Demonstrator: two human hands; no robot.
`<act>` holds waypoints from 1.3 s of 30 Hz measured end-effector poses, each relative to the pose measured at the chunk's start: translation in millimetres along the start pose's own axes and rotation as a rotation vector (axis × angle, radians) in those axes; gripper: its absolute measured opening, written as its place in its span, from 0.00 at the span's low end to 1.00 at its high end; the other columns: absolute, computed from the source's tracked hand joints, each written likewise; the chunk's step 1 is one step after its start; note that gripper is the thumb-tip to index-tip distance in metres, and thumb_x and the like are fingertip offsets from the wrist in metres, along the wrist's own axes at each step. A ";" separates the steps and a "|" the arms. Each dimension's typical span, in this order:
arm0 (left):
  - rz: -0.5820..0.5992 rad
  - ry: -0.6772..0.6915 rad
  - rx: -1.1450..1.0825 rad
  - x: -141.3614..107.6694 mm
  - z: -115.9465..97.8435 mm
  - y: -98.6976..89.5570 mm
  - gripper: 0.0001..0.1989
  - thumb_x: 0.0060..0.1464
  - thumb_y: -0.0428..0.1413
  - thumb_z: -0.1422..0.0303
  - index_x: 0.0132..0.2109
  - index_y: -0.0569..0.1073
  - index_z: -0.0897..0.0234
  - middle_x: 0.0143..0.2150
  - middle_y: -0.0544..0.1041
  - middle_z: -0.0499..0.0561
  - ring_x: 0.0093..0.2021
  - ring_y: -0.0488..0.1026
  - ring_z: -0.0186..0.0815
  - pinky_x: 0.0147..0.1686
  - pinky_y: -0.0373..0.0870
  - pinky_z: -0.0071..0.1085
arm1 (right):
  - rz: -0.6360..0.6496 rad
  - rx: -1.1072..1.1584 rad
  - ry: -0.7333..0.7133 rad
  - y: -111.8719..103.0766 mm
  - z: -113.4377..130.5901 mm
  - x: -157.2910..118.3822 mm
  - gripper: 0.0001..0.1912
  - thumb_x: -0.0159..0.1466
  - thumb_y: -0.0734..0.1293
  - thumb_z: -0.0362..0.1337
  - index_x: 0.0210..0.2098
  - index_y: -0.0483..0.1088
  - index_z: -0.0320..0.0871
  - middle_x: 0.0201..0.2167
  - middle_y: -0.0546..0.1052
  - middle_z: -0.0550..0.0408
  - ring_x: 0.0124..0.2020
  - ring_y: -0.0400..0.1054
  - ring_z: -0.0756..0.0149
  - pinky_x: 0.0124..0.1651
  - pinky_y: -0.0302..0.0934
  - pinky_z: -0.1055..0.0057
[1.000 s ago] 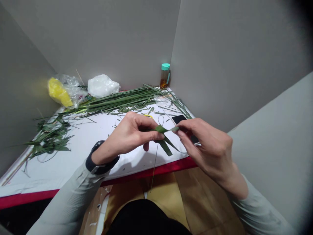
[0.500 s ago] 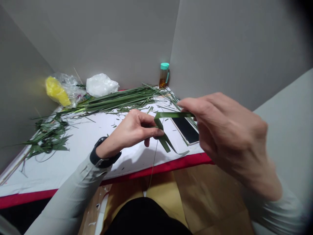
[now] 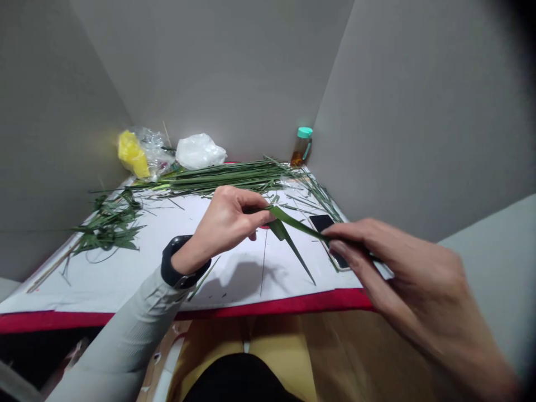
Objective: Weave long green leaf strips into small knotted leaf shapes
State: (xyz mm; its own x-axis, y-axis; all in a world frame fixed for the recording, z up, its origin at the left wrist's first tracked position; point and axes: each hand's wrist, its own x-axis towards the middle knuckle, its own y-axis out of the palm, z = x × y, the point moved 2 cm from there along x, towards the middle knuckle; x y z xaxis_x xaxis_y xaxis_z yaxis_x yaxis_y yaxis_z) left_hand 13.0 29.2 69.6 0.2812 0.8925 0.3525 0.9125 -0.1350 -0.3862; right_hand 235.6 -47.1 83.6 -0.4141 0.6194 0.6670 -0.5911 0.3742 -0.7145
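Note:
Above the white table top, my left hand (image 3: 234, 220) pinches a folded green leaf strip (image 3: 299, 224) between thumb and fingers. One length of the strip runs rightward and slightly down into my right hand (image 3: 402, 268), whose thumb and forefinger are closed on it. Below the left fingertips a short folded piece and a long pointed end (image 3: 299, 259) hang down. A thin strand drops from near the left fingers toward the table's front edge. The fold itself is partly hidden by my left thumb.
Long green leaves (image 3: 226, 177) lie across the table's back. Woven leaf pieces (image 3: 111, 223) sit at the left. A phone (image 3: 322, 222) is partly behind my right hand. Plastic bags (image 3: 201, 152) and a teal-lidded bottle (image 3: 301, 148) stand by the wall. Red cloth (image 3: 293, 304) edges the front.
My right hand has moved lower, pulling the strip from level to a downward slant. The hanging end now points straighter down right. The view has shifted, so the table appears further right.

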 end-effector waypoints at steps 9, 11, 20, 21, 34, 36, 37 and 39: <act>-0.033 0.011 -0.050 -1.8 3.6 3.1 0.06 0.52 0.61 0.75 0.30 0.83 0.71 0.21 0.76 0.46 0.17 0.72 0.28 0.16 0.64 0.21 | 0.325 0.829 0.353 53.5 8.7 -18.6 0.04 0.67 0.71 0.31 0.36 0.78 0.44 0.28 0.83 0.60 0.27 0.78 0.71 0.31 0.71 0.80; -0.012 0.013 -0.060 -2.4 4.3 5.6 0.06 0.52 0.61 0.75 0.30 0.83 0.71 0.20 0.75 0.46 0.17 0.72 0.28 0.17 0.63 0.21 | 0.237 0.822 0.243 58.2 15.1 -13.8 0.05 0.66 0.72 0.29 0.36 0.80 0.43 0.30 0.83 0.59 0.29 0.77 0.71 0.34 0.71 0.79; 0.087 0.041 -0.098 -8.0 1.8 17.1 0.07 0.51 0.59 0.76 0.27 0.80 0.69 0.21 0.75 0.46 0.19 0.71 0.28 0.18 0.65 0.21 | -0.356 0.310 0.126 62.3 22.2 8.6 0.10 0.66 0.72 0.26 0.44 0.76 0.45 0.36 0.81 0.60 0.32 0.70 0.74 0.40 0.69 0.73; 0.093 0.036 -0.099 -8.2 1.7 17.5 0.07 0.51 0.58 0.76 0.29 0.82 0.68 0.22 0.76 0.46 0.19 0.71 0.29 0.18 0.66 0.22 | -0.409 0.279 0.151 62.7 20.8 8.8 0.10 0.66 0.72 0.26 0.44 0.74 0.45 0.37 0.81 0.61 0.30 0.70 0.75 0.37 0.68 0.74; 0.155 -0.032 -0.134 -6.5 2.4 22.7 0.08 0.53 0.60 0.73 0.35 0.85 0.68 0.28 0.81 0.51 0.21 0.72 0.32 0.18 0.72 0.26 | -0.415 0.058 0.138 70.5 2.1 10.1 0.05 0.67 0.69 0.28 0.42 0.70 0.41 0.33 0.78 0.56 0.30 0.73 0.70 0.37 0.69 0.72; 0.155 -0.024 -0.134 -6.4 1.8 23.5 0.08 0.53 0.60 0.74 0.36 0.85 0.67 0.28 0.81 0.50 0.22 0.73 0.32 0.18 0.71 0.25 | -0.425 0.047 0.129 71.1 1.9 9.5 0.06 0.67 0.68 0.27 0.43 0.71 0.41 0.35 0.79 0.54 0.32 0.74 0.69 0.39 0.70 0.71; 0.155 -0.022 -0.133 -6.4 1.9 23.9 0.07 0.53 0.60 0.73 0.35 0.85 0.67 0.28 0.81 0.50 0.22 0.73 0.32 0.18 0.71 0.25 | -0.435 0.047 0.126 71.3 1.7 8.8 0.07 0.67 0.67 0.26 0.44 0.71 0.40 0.36 0.79 0.53 0.34 0.74 0.68 0.40 0.70 0.71; 0.154 -0.021 -0.122 -6.4 2.6 24.5 0.06 0.54 0.61 0.71 0.33 0.84 0.67 0.28 0.81 0.51 0.23 0.73 0.32 0.18 0.71 0.25 | -0.454 0.056 0.123 71.4 1.2 7.1 0.09 0.67 0.67 0.25 0.46 0.72 0.40 0.38 0.80 0.52 0.36 0.75 0.68 0.43 0.70 0.70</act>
State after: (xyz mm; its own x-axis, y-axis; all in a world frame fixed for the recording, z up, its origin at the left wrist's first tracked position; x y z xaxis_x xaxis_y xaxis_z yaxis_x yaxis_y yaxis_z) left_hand 32.8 21.3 55.8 0.4156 0.8657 0.2792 0.8886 -0.3209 -0.3278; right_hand 189.6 -16.8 37.5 -0.0227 0.4801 0.8769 -0.7310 0.5904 -0.3421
